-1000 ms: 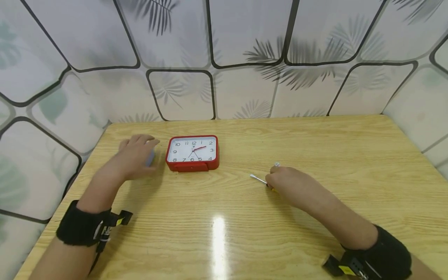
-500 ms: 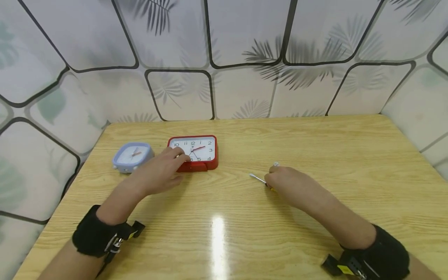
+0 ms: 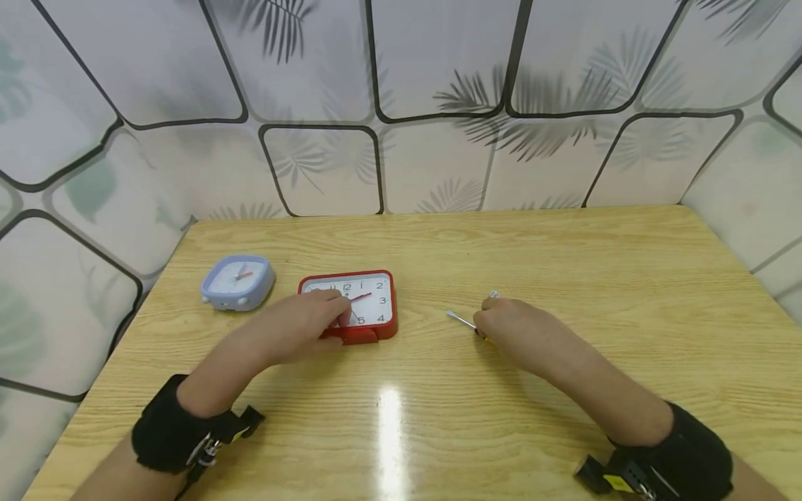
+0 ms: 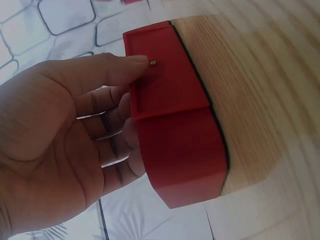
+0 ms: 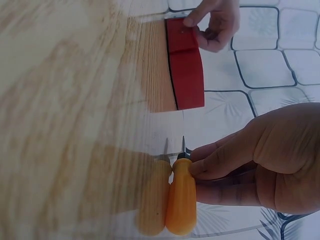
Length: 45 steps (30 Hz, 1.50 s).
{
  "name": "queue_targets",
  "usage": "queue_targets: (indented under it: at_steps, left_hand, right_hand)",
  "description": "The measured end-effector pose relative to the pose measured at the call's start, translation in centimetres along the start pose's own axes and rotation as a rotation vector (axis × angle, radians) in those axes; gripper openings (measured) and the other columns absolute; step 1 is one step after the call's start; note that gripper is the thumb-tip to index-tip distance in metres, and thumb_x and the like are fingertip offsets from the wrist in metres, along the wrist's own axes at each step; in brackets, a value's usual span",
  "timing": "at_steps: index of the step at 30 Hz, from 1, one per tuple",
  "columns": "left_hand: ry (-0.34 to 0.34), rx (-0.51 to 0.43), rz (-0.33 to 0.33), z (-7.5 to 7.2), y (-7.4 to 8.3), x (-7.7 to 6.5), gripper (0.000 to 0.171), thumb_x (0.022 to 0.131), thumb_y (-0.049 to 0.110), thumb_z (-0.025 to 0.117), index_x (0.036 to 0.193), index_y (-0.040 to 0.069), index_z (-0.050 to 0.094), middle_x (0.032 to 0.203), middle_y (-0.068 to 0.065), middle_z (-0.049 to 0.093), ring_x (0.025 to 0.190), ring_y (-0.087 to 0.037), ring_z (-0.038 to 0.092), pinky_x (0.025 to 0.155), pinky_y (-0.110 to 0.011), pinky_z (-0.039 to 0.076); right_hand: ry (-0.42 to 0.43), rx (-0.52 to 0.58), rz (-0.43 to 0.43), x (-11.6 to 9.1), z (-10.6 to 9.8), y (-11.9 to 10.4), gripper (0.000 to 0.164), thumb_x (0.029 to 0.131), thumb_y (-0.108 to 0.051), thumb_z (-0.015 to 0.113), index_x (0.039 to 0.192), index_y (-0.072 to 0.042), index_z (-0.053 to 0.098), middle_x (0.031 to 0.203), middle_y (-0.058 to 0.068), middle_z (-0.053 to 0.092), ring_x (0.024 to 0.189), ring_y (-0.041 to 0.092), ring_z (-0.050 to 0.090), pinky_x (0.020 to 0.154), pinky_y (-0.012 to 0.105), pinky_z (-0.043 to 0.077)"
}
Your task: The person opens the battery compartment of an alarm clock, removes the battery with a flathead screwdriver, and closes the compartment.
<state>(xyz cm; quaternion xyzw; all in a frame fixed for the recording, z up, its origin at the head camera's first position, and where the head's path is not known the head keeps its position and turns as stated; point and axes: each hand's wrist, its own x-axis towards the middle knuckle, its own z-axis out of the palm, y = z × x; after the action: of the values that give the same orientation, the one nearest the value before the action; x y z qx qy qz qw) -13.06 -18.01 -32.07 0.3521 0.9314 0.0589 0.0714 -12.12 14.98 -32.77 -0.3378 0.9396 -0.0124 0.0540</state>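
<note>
My left hand (image 3: 285, 330) grips the left part of a red rectangular alarm clock (image 3: 374, 306), its fingers over the white dial. In the left wrist view the thumb presses the clock's red side (image 4: 177, 145) next to a small round metal dot. My right hand (image 3: 526, 334) pinches a flat-tipped screwdriver (image 3: 461, 319) low over the table, the tip pointing left toward the clock. Its yellow handle (image 5: 181, 200) shows between thumb and fingers in the right wrist view, close beside its reflection. Most of that handle is hidden under the hand in the head view.
A light-blue alarm clock (image 3: 239, 282) lies face up at the back left of the table, left of the red one. A small silvery thing (image 3: 495, 294) shows just beyond the right hand. The wood-grain table (image 3: 595, 264) ends at a patterned backdrop (image 3: 438, 167).
My left hand has moved right from the blue clock to the red clock, gripped it and drawn it toward me. The right hand with the screwdriver has stayed in place.
</note>
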Motion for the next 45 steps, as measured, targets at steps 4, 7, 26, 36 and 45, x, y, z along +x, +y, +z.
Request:
queue_targets:
  at_steps: [4,7,26,36,45]
  left_hand:
    - [-0.071,-0.028,0.009,-0.3,1.2,-0.3,0.023,0.085,0.016,0.079,0.087,0.017,0.056,0.081,0.005,0.051,0.071,-0.01,0.045,0.066,-0.025,0.042]
    - [-0.106,-0.047,0.028,-0.4,2.1,-0.4,0.022,0.083,0.016,0.08,0.084,0.018,0.058,0.078,0.007,0.051,0.071,-0.01,0.045,0.065,-0.024,0.041]
    - [0.064,-0.111,0.033,0.4,3.1,-0.3,0.109,0.059,0.066,0.087,0.143,0.012,0.045,0.148,-0.011,0.043,0.133,-0.031,0.043,0.11,-0.054,0.037]
    - [-0.047,-0.104,0.025,1.4,3.2,0.1,0.119,0.062,0.057,0.086,0.155,0.012,0.028,0.147,-0.008,0.047,0.133,-0.029,0.045,0.109,-0.054,0.037]
    - [0.011,-0.015,0.008,1.6,3.4,0.3,0.11,0.055,0.048,0.083,0.147,0.012,0.037,0.137,-0.006,0.053,0.12,-0.025,0.052,0.099,-0.048,0.046]
  right_hand:
    - [-0.004,0.006,0.002,0.0,0.0,0.0,0.018,0.082,0.009,0.072,0.079,-0.008,0.067,0.078,0.001,0.059,0.069,0.011,0.059,0.059,0.021,0.049]
    - [-0.013,0.009,0.004,0.0,0.0,0.0,0.018,0.082,0.009,0.073,0.079,-0.008,0.067,0.079,0.001,0.059,0.07,0.011,0.059,0.06,0.021,0.049]
    - [-0.04,0.006,0.009,0.0,-0.1,0.1,0.015,0.084,0.007,0.073,0.084,-0.007,0.07,0.083,0.003,0.062,0.076,0.014,0.063,0.063,0.021,0.052]
    - [-0.03,0.064,0.028,0.0,-0.1,0.0,0.019,0.082,0.007,0.074,0.085,-0.01,0.066,0.081,0.001,0.057,0.072,0.012,0.059,0.062,0.024,0.051]
    - [-0.052,0.092,0.042,0.0,0.0,0.0,0.017,0.084,0.006,0.072,0.087,-0.009,0.065,0.083,0.001,0.058,0.073,0.013,0.06,0.062,0.023,0.051]
